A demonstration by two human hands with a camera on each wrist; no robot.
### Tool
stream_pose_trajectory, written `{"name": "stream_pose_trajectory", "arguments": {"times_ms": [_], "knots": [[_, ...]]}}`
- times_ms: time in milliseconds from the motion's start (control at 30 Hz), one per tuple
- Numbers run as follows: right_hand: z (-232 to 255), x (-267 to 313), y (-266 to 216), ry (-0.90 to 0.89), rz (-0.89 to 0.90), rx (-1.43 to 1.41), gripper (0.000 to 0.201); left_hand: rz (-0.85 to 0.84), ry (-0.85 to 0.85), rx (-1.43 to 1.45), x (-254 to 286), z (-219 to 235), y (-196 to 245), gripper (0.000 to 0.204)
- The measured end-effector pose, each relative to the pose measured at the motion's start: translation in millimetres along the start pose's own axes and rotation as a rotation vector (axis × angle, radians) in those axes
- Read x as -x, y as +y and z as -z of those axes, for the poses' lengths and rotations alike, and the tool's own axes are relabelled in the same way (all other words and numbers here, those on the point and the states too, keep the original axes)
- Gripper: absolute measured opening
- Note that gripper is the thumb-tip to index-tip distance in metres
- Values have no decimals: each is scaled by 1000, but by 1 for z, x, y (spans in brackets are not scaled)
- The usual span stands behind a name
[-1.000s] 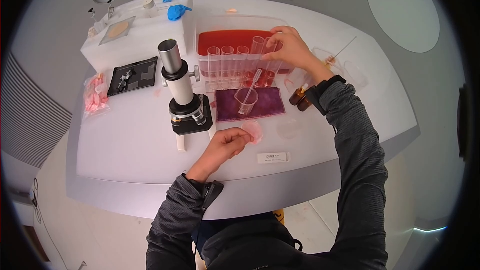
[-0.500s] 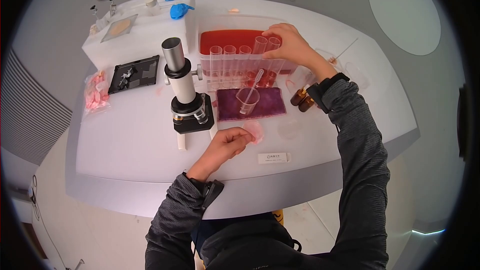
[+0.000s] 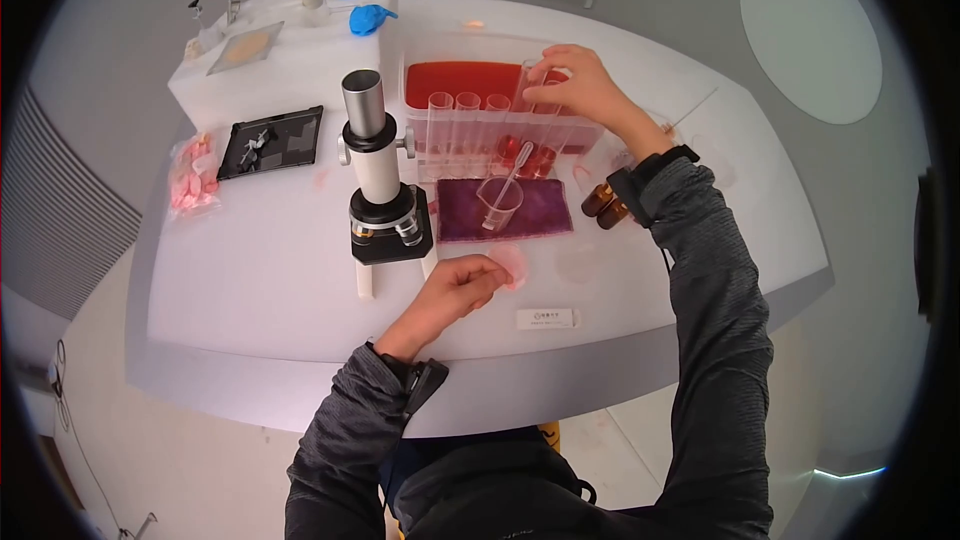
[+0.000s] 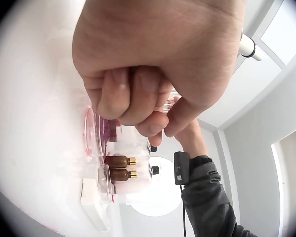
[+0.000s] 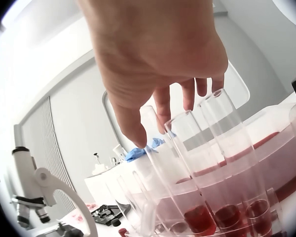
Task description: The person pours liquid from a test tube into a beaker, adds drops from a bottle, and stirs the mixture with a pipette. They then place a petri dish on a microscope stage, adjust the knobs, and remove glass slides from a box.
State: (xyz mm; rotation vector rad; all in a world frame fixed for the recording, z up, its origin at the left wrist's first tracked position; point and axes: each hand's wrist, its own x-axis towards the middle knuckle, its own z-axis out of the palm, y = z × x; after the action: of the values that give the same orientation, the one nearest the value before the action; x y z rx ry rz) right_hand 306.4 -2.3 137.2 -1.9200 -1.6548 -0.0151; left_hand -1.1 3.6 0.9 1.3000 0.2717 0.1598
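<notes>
My right hand (image 3: pixel 582 92) pinches a clear test tube (image 5: pixel 160 150) near its rim, thumb and forefinger on either side. This tube stands in a row with others (image 3: pixel 467 125), before a tub (image 3: pixel 582 135) of red liquid. Several of the tubes hold red liquid at the bottom. Low at the front, my left hand (image 3: pixel 455 285) is curled, thumb tip against forefinger, with nothing visible in it. Beyond its fingertips lies a pink petri dish (image 4: pixel 90 131), partly covered by the hand in the head view. A beaker (image 3: pixel 498 202) with a plastic dropper (image 3: pixel 523 154) stands on a purple mat (image 3: pixel 455 218).
A microscope (image 3: pixel 375 170) stands left of the mat. Brown dropper bottles (image 3: pixel 605 206) are near my right wrist. A small white box (image 3: pixel 545 319) lies at the front. A black tray (image 3: pixel 285 155), a bag of pink pieces (image 3: pixel 194 180) and blue gloves (image 3: pixel 372 19) are further left.
My right fingers have shifted from around the rightmost tubes to the tube on their left, and close on its upper end. The left hand has stayed in place.
</notes>
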Motion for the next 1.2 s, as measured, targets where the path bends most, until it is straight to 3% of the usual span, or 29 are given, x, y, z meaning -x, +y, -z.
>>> {"name": "stream_pose_trajectory", "arguments": {"times_ms": [67, 267, 467, 667, 767, 1000, 1200], "knots": [[7, -1, -2, 143, 152, 85, 27, -1, -1, -7, 0, 0, 0, 19], [37, 21, -32, 367, -13, -436, 26, -7, -4, -19, 0, 0, 3, 20], [51, 56, -55, 431, -80, -489, 30, -19, 13, -13, -2, 0, -3, 20], [32, 97, -83, 94, -274, -74, 35, -23, 4, -23, 0, 0, 2, 19], [15, 105, -69, -60, -222, 118, 34, -46, -4, -12, -1, 0, -1, 19], [-14, 110, -67, -212, -24, 393, 39, -55, -25, 36, -2, 1, -2, 19], [-25, 112, -69, -244, 65, 466, 36, -48, -23, 40, -2, 3, -2, 19]]}}
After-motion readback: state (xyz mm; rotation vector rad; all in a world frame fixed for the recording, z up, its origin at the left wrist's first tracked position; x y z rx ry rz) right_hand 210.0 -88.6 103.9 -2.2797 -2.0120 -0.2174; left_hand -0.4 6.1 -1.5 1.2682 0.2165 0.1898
